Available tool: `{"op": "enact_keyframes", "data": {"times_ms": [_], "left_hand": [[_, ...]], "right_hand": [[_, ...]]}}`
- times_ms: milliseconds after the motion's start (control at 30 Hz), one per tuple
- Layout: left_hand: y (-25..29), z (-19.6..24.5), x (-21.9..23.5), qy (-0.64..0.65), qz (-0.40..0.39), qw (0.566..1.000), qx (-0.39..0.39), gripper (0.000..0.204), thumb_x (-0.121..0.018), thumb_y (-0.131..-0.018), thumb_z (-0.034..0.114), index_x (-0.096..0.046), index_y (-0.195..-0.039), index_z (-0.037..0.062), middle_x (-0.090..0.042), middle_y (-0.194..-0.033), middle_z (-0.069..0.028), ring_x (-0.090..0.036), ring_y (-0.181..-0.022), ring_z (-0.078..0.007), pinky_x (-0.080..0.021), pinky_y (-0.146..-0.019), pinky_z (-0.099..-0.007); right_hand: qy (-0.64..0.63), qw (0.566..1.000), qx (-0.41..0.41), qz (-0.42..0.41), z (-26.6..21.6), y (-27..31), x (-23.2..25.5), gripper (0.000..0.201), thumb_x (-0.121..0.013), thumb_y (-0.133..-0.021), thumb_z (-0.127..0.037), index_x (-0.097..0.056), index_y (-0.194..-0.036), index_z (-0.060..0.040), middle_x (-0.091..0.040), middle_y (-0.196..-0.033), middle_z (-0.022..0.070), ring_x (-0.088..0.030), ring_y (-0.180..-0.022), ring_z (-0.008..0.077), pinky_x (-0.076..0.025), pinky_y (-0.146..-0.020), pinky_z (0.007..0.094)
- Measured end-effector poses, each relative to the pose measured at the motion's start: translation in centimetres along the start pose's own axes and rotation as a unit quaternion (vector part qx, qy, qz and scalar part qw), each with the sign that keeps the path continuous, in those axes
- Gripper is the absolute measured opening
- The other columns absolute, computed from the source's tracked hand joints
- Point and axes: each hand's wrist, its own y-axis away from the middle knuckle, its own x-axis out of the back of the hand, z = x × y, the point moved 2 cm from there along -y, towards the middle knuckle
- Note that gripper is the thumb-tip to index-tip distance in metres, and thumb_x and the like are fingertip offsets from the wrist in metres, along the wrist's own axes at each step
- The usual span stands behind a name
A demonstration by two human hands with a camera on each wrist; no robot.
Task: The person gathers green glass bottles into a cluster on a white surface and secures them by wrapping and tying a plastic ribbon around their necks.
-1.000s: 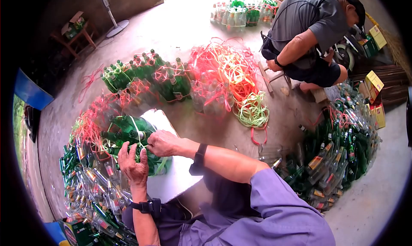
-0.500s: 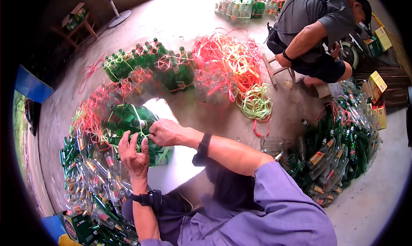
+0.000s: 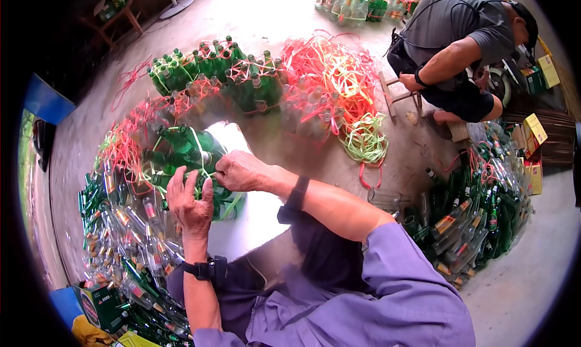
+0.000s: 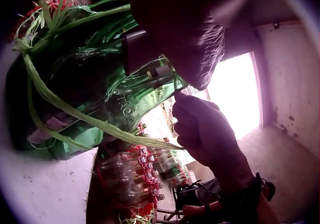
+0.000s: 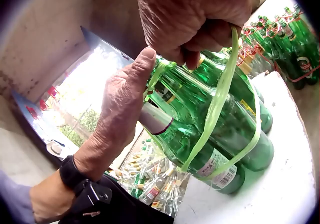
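A bundle of green glass bottles [image 3: 184,142] lies on its side on a white slab [image 3: 257,223], with light-green plastic strap [image 5: 218,106] looped around it. My left hand [image 3: 192,212] grips the bundle at the bottle necks; in the right wrist view its thumb presses beside the strap there and its other fingers are hidden. Close beside it, my right hand [image 3: 242,172] pinches the strap in curled fingers. That strap runs taut from the right fist across the bottles in the right wrist view. In the left wrist view, the left hand is a dark shape over the necks.
Loose bottles pile up at left [image 3: 130,238] and right [image 3: 466,220]. Tied bottle bundles [image 3: 212,68] stand beyond the slab, beside a heap of red and yellow-green strap [image 3: 333,74]. Another person [image 3: 454,44] bends at the upper right near a wooden stool [image 3: 396,95].
The head view has shifted, moving the scene upward and somewhat right. My right hand has drawn slightly away from the left, still pinching the strap; the left keeps its hold on the necks.
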Motion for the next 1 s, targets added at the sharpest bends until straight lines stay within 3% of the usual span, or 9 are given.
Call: {"op": "enact_keyframes", "data": {"times_ms": [100,233,333,433,467,1000], "left_hand": [[0.0,-0.1,0.0,0.0,0.001,1.0,0.001,0.035,-0.068,-0.087,0.034,-0.068,-0.104,0.0027,-0.061,-0.119,-0.0158,-0.057,-0.108,-0.0356,-0.045,-0.093,-0.0448],[0.1,-0.4,-0.2,-0.003,0.006,1.0,0.0,0.036,-0.069,-0.087,0.034,-0.068,-0.104,0.0031,-0.061,-0.119,-0.0156,-0.057,-0.107,-0.0352,-0.045,-0.093,-0.0447],[0.0,-0.3,0.0,0.002,0.014,1.0,-0.002,0.035,-0.071,-0.085,0.034,-0.068,-0.103,0.0039,-0.061,-0.119,-0.0151,-0.057,-0.107,-0.0347,-0.046,-0.092,-0.0443],[0.1,-0.5,-0.1,0.009,0.016,1.0,-0.002,0.035,-0.071,-0.084,0.033,-0.068,-0.103,0.0041,-0.061,-0.118,-0.0149,-0.057,-0.107,-0.0347,-0.046,-0.092,-0.0443],[0.1,-0.5,-0.1,0.009,0.017,1.0,0.0,0.035,-0.072,-0.084,0.033,-0.068,-0.102,0.0038,-0.061,-0.118,-0.0149,-0.058,-0.107,-0.0346,-0.046,-0.092,-0.0442],[0.2,-1.0,-0.3,0.031,0.027,0.999,0.022,0.036,-0.075,-0.081,0.034,-0.07,-0.101,0.004,-0.062,-0.118,-0.0144,-0.058,-0.108,-0.0336,-0.046,-0.092,-0.0437]], "right_hand": [[0.004,1.0,0.013,0.006,-0.1,-0.2,-0.1,0.029,-0.062,-0.083,-0.017,-0.057,-0.061,-0.0001,-0.057,-0.062,0.0246,-0.059,-0.062,0.045,-0.049,-0.06,0.0494],[0.02,1.0,0.001,-0.023,0.4,-0.4,-0.3,0.028,-0.059,-0.083,-0.021,-0.063,-0.064,-0.001,-0.062,-0.066,0.0244,-0.063,-0.067,0.0449,-0.052,-0.067,0.0508],[0.038,0.998,0.031,-0.035,1.0,-0.5,-0.8,0.028,-0.061,-0.082,-0.02,-0.06,-0.062,-0.0011,-0.06,-0.063,0.0241,-0.062,-0.065,0.0446,-0.052,-0.065,0.0504],[0.009,1.0,0.004,-0.016,0.3,-0.4,-0.3,0.028,-0.062,-0.081,-0.02,-0.059,-0.061,-0.0008,-0.059,-0.062,0.0238,-0.061,-0.064,0.0446,-0.051,-0.063,0.0504],[0.006,0.999,0.04,0.009,0.2,-0.4,-0.3,0.03,-0.063,-0.083,-0.015,-0.055,-0.06,0.0012,-0.054,-0.058,0.0237,-0.055,-0.054,0.0407,-0.046,-0.053,0.0455],[0.01,0.999,-0.002,-0.041,0.4,-0.9,-0.6,0.026,-0.061,-0.086,-0.016,-0.058,-0.067,0.0031,-0.055,-0.063,0.0232,-0.055,-0.054,0.0375,-0.044,-0.053,0.043]]}}
